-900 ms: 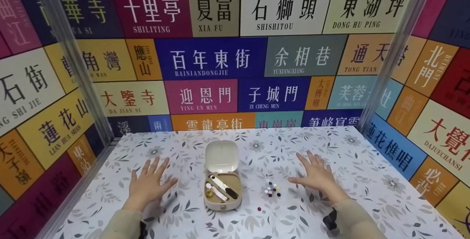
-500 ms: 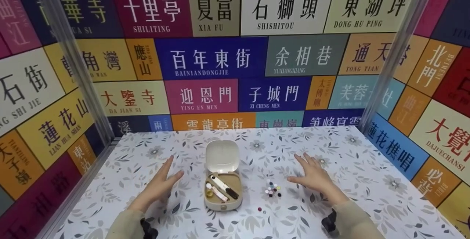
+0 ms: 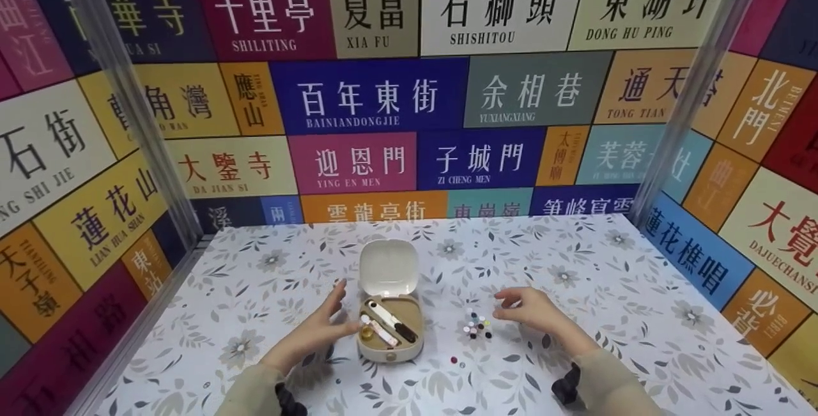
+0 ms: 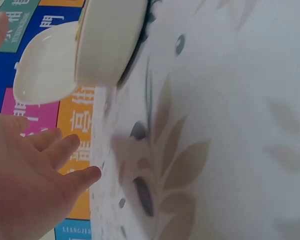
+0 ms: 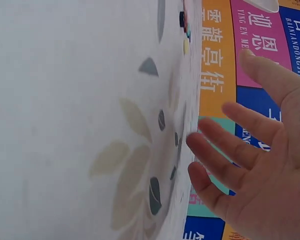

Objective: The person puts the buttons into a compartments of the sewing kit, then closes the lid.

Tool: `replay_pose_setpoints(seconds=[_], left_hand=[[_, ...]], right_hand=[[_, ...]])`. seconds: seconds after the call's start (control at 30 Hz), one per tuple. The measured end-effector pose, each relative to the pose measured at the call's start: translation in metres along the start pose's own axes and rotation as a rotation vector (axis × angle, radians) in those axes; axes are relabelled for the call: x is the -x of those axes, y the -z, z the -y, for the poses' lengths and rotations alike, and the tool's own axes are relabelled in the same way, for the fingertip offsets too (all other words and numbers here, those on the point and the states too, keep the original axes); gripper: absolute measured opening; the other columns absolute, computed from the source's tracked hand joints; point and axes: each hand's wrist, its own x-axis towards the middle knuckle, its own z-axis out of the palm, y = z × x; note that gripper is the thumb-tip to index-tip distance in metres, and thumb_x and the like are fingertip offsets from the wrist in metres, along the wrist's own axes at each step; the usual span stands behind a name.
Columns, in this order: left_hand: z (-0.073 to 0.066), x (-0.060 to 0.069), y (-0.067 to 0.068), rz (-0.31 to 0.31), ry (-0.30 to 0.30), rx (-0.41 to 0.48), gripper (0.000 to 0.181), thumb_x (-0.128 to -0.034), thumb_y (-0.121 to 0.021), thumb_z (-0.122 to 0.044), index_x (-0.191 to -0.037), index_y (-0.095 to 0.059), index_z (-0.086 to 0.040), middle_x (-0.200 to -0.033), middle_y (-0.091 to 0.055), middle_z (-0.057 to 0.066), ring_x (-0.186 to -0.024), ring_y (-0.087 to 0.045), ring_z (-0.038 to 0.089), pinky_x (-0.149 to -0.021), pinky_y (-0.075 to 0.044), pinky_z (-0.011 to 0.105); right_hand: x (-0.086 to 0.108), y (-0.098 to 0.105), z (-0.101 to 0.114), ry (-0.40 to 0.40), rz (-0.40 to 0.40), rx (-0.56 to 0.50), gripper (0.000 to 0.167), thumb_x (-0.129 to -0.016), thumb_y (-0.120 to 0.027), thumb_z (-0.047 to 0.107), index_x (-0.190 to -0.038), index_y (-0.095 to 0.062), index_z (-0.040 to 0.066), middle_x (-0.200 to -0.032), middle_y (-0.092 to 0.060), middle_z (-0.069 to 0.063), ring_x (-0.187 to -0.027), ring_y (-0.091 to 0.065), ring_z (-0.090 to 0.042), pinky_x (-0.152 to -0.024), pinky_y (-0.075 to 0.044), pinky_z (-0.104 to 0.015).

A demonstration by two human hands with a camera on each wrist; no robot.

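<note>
Box (image 3: pixel 374 354): on the surface (image 3: pixel 486 390), lid (image 3: pixel 388 267) back, likely to bare its inside.
Left grip (image 3: pixel 319 330): spread wide beside it; I hold nothing.
Right grip (image 3: pixel 537 310): relaxed, empty, near the beads (image 3: pixel 481 326).

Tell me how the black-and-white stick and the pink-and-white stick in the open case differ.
The black-and-white stick is longer than the pink-and-white stick. The black-and-white stick has a dark near end, while the pink-and-white stick is pale. In the head view, the black-and-white stick lies to the right of the pink-and-white stick. Both slant the same way inside the case.
</note>
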Motion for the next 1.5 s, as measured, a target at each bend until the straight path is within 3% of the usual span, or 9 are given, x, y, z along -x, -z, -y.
replay_pose_setpoints(seconds=[0.2, 0.37, 0.7, 0.87, 1.07, 1.3, 1.5], left_hand=[[-0.001, 0.001, -0.007, 0.091, -0.014, 0.048, 0.103, -0.0837, -0.075, -0.038, -0.157, -0.006, -0.018, -0.158, -0.012, 0.026, -0.142, -0.014, 0.047, -0.112, -0.016, 0.062], [-0.002, 0.001, -0.008, 0.11, -0.013, 0.08, 0.105, -0.0822, -0.078, -0.035, -0.157, -0.006, -0.02, -0.157, -0.012, 0.028, -0.143, -0.01, 0.046, -0.113, -0.012, 0.061], [0.001, 0.003, -0.013, 0.147, -0.05, 0.047, 0.114, -0.0774, -0.082, -0.033, -0.157, -0.002, -0.016, -0.16, -0.008, 0.019, -0.145, -0.006, 0.038, -0.114, -0.005, 0.058], [0.0, 0.002, -0.017, 0.149, -0.057, 0.027, 0.113, -0.0778, -0.081, -0.033, -0.157, -0.003, -0.015, -0.161, -0.007, 0.016, -0.146, -0.006, 0.037, -0.115, -0.006, 0.056], [0.0, 0.001, -0.022, 0.131, -0.003, 0.031, 0.112, -0.0755, -0.083, -0.036, -0.157, -0.008, -0.019, -0.16, -0.011, 0.017, -0.145, -0.01, 0.04, -0.113, -0.006, 0.061], [0.003, 0.0, -0.026, 0.102, -0.061, -0.039, 0.114, -0.0742, -0.084, -0.038, -0.157, -0.009, -0.015, -0.157, -0.019, 0.022, -0.14, -0.022, 0.045, -0.111, -0.012, 0.064], [0.004, -0.001, -0.029, 0.091, -0.018, -0.037, 0.115, -0.0718, -0.084, -0.041, -0.157, -0.011, -0.016, -0.158, -0.019, 0.021, -0.141, -0.02, 0.046, -0.11, -0.011, 0.066]], right_hand=[[-0.006, -0.004, 0.004, 0.037, 0.063, -0.028, 0.039, -0.081, -0.076, 0.023, -0.111, -0.07, -0.001, -0.089, -0.068, -0.002, -0.073, -0.06, -0.014, -0.065, -0.051, -0.03], [-0.009, -0.008, 0.006, 0.025, 0.104, -0.083, 0.035, -0.079, -0.077, 0.02, -0.109, -0.072, 0.002, -0.083, -0.067, -0.001, -0.065, -0.06, -0.013, -0.058, -0.05, -0.026], [-0.003, -0.008, 0.006, 0.033, 0.184, -0.134, 0.02, -0.078, -0.078, 0.013, -0.097, -0.077, 0.006, -0.087, -0.071, -0.001, -0.068, -0.058, -0.01, -0.06, -0.049, -0.022], [-0.001, -0.009, 0.005, 0.031, 0.191, -0.127, 0.019, -0.077, -0.079, 0.012, -0.096, -0.078, 0.007, -0.089, -0.072, -0.002, -0.068, -0.058, -0.01, -0.06, -0.049, -0.022], [0.0, -0.012, 0.005, 0.027, 0.208, -0.105, 0.02, -0.076, -0.079, 0.012, -0.097, -0.078, 0.009, -0.09, -0.072, -0.001, -0.068, -0.057, -0.011, -0.059, -0.048, -0.023], [0.002, -0.014, 0.004, 0.066, 0.19, -0.036, 0.017, -0.075, -0.081, 0.012, -0.092, -0.079, 0.011, -0.088, -0.073, 0.0, -0.071, -0.061, -0.012, -0.06, -0.049, -0.023], [0.003, -0.014, 0.006, 0.069, 0.181, -0.018, 0.02, -0.072, -0.081, 0.01, -0.092, -0.079, 0.009, -0.083, -0.073, 0.001, -0.067, -0.059, -0.011, -0.057, -0.047, -0.022]])
